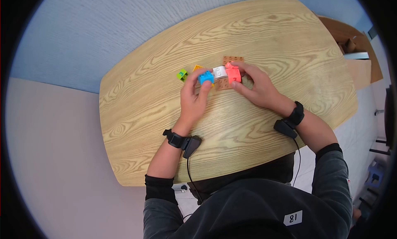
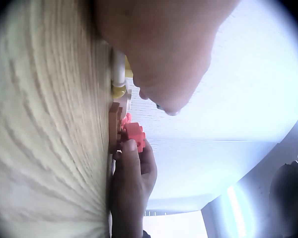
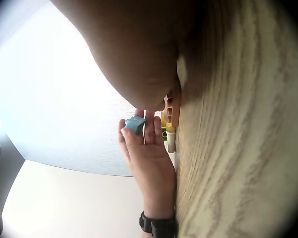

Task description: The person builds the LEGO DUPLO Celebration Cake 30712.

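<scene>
My left hand [image 1: 193,94] pinches a blue toy brick [image 1: 206,78] between thumb and fingers. In the right wrist view this blue brick [image 3: 134,124] is held above the table. My right hand [image 1: 261,87] grips a coral-red brick [image 1: 234,75] with a number on its side. The red brick [image 2: 134,135] sits right at a brown studded base [image 1: 223,84] in the left wrist view. Between the two hands lies a white brick [image 1: 219,72]. Yellow pieces [image 1: 197,68] show behind the left fingers, partly hidden. Left of that hand stands a green brick [image 1: 182,75] marked 3.
The bricks lie on a wood-grain table [image 1: 256,135] with rounded edges, beside a pale wall [image 1: 103,40]. A white cylinder with a yellow end [image 3: 171,140] stands low by the base. Black cameras [image 1: 191,146] are strapped to both wrists, their cables hanging down.
</scene>
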`<state>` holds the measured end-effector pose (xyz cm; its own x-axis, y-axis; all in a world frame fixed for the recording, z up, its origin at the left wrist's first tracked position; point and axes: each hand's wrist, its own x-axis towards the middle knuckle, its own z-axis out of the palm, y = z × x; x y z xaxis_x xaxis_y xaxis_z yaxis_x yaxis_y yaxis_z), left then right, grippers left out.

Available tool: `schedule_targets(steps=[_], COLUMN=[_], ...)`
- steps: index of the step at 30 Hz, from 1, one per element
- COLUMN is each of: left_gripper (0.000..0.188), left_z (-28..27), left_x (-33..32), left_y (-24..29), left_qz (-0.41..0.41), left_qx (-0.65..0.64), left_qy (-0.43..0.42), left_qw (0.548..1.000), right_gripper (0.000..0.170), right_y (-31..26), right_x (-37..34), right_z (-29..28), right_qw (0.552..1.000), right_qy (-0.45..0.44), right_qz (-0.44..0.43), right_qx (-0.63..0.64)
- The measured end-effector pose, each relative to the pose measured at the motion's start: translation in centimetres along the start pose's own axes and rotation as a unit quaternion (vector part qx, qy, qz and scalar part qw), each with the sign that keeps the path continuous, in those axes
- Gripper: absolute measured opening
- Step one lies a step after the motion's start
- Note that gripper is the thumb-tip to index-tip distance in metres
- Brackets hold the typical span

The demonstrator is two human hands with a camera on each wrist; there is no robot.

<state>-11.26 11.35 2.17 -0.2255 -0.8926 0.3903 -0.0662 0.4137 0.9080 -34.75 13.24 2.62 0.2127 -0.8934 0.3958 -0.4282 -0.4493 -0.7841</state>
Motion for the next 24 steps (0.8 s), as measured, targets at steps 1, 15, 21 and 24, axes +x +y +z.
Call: schedule_targets(steps=[1, 15, 21, 24], left_gripper=[0.04, 0.027, 0.035, 0.032], left_z=[-0.3, 0.4, -0.5, -0.4], left_x=[-0.1, -0.1, -0.2, -0.2], left_y=[-0.2, -0.7, -0.6, -0.9], left_qz=[0.0, 0.003, 0.089, 0.016], left_qx=[0.0, -0.105, 0.146, 0.075], left_qy=[-0.001, -0.022, -0.012, -0.02], left_qw=[1.0, 0.994, 0.985, 0.997], right_gripper=[0.047, 0.043, 0.041, 0.041], right_y=[0.1, 0.2, 0.0, 0.0], right_x=[0.0, 0.1, 0.1, 0.1], right_z=[0.0, 0.0, -0.1, -0.2], right_qw=[1.0, 1.0, 1.0, 1.0], right_qy=[0.004, -0.002, -0.005, -0.01], right_qz=[0.006, -0.002, -0.014, -0.011], right_qx=[0.008, 0.014, 0.003, 0.001])
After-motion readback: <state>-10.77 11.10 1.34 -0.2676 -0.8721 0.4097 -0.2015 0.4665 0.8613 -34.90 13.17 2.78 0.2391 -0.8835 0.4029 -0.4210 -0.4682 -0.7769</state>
